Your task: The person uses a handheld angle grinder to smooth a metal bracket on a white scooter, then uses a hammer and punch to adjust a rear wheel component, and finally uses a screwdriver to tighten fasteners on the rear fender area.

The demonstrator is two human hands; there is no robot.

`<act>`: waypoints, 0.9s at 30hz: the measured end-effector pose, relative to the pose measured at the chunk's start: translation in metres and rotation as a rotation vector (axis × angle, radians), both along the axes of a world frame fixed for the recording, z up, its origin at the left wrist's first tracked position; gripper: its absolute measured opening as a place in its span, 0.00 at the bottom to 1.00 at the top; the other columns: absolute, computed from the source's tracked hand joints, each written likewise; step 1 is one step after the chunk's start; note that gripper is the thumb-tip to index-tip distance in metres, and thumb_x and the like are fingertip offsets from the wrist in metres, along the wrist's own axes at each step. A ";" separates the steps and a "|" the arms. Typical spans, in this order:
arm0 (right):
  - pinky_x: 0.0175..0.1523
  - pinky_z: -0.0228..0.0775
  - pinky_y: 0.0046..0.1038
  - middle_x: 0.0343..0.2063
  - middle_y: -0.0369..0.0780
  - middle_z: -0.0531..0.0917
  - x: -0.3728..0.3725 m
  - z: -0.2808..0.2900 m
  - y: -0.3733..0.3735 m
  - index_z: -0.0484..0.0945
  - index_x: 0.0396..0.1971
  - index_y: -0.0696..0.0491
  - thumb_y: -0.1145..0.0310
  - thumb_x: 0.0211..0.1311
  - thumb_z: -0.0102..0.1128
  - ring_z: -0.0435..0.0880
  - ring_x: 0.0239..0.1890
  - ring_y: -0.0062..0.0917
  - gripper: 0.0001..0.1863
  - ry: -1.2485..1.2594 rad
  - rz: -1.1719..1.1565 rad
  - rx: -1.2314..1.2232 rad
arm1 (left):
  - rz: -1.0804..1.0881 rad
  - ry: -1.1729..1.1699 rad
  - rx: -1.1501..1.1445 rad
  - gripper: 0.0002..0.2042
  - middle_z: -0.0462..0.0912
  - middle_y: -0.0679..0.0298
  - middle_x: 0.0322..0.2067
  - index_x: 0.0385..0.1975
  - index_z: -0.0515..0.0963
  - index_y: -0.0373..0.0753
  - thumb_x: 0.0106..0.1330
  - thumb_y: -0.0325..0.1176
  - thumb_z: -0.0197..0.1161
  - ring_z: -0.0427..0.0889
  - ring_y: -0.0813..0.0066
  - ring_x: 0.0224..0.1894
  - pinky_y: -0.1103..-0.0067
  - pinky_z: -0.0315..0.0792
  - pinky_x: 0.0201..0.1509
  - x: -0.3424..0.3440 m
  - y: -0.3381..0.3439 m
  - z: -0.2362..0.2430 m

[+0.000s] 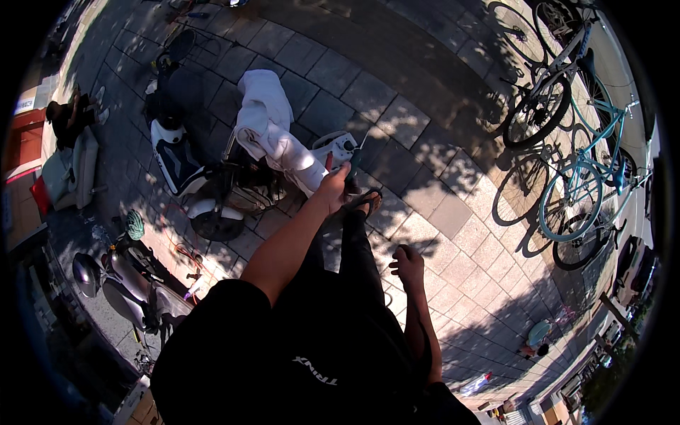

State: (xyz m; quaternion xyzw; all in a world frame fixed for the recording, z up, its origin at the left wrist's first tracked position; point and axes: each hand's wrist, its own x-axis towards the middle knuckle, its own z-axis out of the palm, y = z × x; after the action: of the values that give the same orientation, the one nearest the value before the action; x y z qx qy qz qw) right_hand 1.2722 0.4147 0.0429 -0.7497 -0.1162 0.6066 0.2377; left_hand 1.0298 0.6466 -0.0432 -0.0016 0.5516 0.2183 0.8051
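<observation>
My left hand (335, 185) reaches forward, its fingers closed around a tool with a dark green handle (355, 161) and what looks like a thin shaft. A small red piece (329, 162) shows beside the fingers; I cannot tell if it belongs to the tool. Just beyond lies a white plastic part (336, 147) of an electric scooter. A white padded cover (265, 117) drapes over the scooter (248, 191), hiding much of its front. Lower and apart from it, my right hand (409, 266) hangs with loosely bent, slightly parted fingers and nothing visible in them.
Grey paving stones (453, 216) surround my sandalled foot (372, 203). Another white and dark scooter (173, 159) stands left, with a grey one (131, 290) nearer me. Several bicycles (581, 177) line the right side. A person (69, 117) sits far left beside a grey armchair (85, 166).
</observation>
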 end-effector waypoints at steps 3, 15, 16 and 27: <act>0.37 0.81 0.28 0.47 0.43 0.88 -0.033 0.007 0.056 0.79 0.63 0.59 0.56 0.80 0.59 0.90 0.39 0.27 0.24 0.103 0.050 0.122 | -0.024 -0.073 0.059 0.18 0.84 0.69 0.38 0.52 0.78 0.46 0.81 0.54 0.59 0.87 0.74 0.32 0.76 0.68 0.28 -0.007 -0.060 0.055; 0.39 0.78 0.30 0.32 0.37 0.86 -0.165 0.011 0.095 0.82 0.44 0.55 0.60 0.78 0.62 0.85 0.32 0.23 0.13 0.188 0.512 0.325 | -0.122 0.294 0.508 0.25 0.86 0.66 0.40 0.63 0.80 0.36 0.77 0.49 0.67 0.81 0.80 0.38 0.74 0.76 0.41 -0.115 -0.209 0.132; 0.35 0.78 0.29 0.29 0.37 0.85 -0.189 0.023 0.098 0.81 0.42 0.55 0.60 0.77 0.63 0.84 0.28 0.23 0.13 0.145 0.521 0.360 | -0.105 0.326 0.541 0.24 0.87 0.66 0.39 0.62 0.81 0.35 0.76 0.48 0.67 0.81 0.80 0.38 0.75 0.77 0.41 -0.133 -0.217 0.138; 0.22 0.63 0.25 0.23 0.30 0.73 -0.480 0.101 -0.005 0.78 0.39 0.51 0.60 0.76 0.65 0.72 0.20 0.15 0.11 0.261 0.828 0.307 | 0.760 0.448 0.232 0.22 0.88 0.63 0.45 0.60 0.81 0.34 0.78 0.47 0.65 0.87 0.73 0.40 0.76 0.78 0.42 -0.418 -0.437 0.117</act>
State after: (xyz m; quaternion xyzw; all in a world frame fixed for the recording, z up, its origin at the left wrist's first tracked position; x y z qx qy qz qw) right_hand 0.7926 0.4096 0.1441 -0.5135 -0.4637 0.7156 0.0962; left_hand 0.6121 0.2092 0.0738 -0.0665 0.6443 0.5536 0.5234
